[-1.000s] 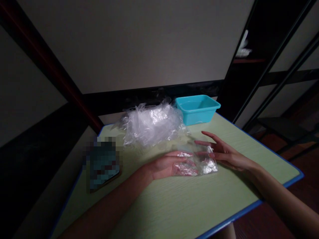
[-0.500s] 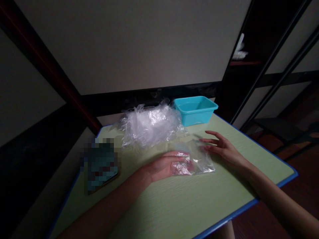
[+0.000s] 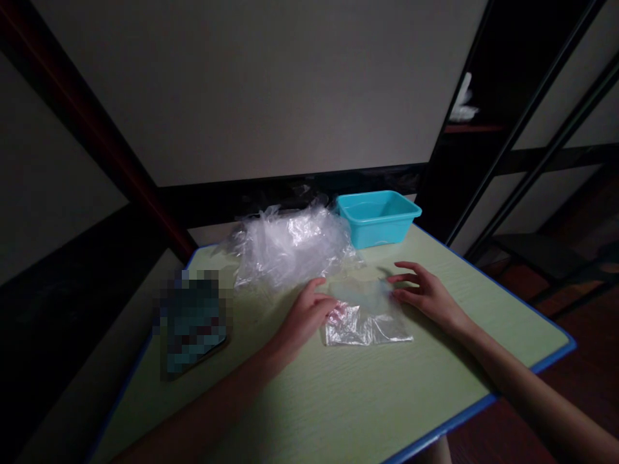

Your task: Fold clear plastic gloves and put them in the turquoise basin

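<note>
A flat clear plastic bag [image 3: 370,322] lies on the light green table, its lower part creased and shiny. At its left edge is my left hand [image 3: 305,314], open, with fingers apart. Some of its fingertips show pinkish through the film; whether they are inside the bag or beneath it I cannot tell. My right hand [image 3: 425,298] is open at the bag's right edge, its fingers spread and slightly bent. The fingertips are at or just over the film there. Behind both hands sits a heap of crumpled clear plastic bags [image 3: 294,248].
A turquoise plastic basin [image 3: 380,229] stands at the back right, beside the heap. On the left of the table [image 3: 290,412] lies a dark-edged, blurred-out flat object [image 3: 193,325]. A pale panel [image 3: 290,90] rises behind the table, which has a blue edge.
My left hand has drawn back to the left, so less of it is covered by the bag. The bag lies flatter now. My right hand has shifted slightly.
</note>
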The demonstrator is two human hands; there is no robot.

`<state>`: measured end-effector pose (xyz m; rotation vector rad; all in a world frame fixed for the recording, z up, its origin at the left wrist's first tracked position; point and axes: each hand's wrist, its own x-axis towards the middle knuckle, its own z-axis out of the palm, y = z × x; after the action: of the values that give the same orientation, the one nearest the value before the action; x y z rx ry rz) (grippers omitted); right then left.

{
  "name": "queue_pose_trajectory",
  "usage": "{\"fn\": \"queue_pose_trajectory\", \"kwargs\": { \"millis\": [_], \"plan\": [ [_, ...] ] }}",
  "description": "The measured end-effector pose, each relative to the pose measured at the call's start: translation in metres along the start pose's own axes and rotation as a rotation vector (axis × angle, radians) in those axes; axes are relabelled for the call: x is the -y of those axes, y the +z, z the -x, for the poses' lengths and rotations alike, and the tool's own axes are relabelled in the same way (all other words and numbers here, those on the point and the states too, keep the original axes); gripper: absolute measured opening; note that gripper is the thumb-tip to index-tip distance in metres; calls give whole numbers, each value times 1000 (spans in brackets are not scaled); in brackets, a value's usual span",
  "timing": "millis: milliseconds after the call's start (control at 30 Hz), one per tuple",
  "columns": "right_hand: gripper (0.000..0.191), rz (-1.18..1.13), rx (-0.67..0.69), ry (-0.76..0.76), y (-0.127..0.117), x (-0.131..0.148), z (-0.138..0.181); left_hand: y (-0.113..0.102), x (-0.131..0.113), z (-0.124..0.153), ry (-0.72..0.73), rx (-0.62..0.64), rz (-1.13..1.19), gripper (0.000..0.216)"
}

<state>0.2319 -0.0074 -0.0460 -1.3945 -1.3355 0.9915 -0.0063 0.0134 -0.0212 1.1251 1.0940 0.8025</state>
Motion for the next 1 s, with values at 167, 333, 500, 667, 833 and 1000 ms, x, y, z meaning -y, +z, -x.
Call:
{"fn": "queue_pose_trajectory", "kwargs": {
  "millis": [167, 333, 500, 667, 833, 1000],
  "plan": [
    [53, 86, -32, -97, 2, -1, 1, -2, 11, -19, 196, -64, -99, 55],
    [51, 109, -47, -164, 4, -2, 2, 1, 21, -31, 311, -139, -170, 69],
    [47, 100, -37, -200, 6, -4, 3, -2, 23, -28, 401, -152, -241, 77],
    [38, 154, -7, -197, 7, -9, 3, -6, 34, -31, 451, -158, -351, 75],
    [28, 296, -75, -266, 4, -8, 6, -6, 36, -31, 626, -229, -579, 61],
    [30, 545, -19, -365, 3, -2, 12, -5, 26, -18, 748, -179, -688, 36]
  ]
}}
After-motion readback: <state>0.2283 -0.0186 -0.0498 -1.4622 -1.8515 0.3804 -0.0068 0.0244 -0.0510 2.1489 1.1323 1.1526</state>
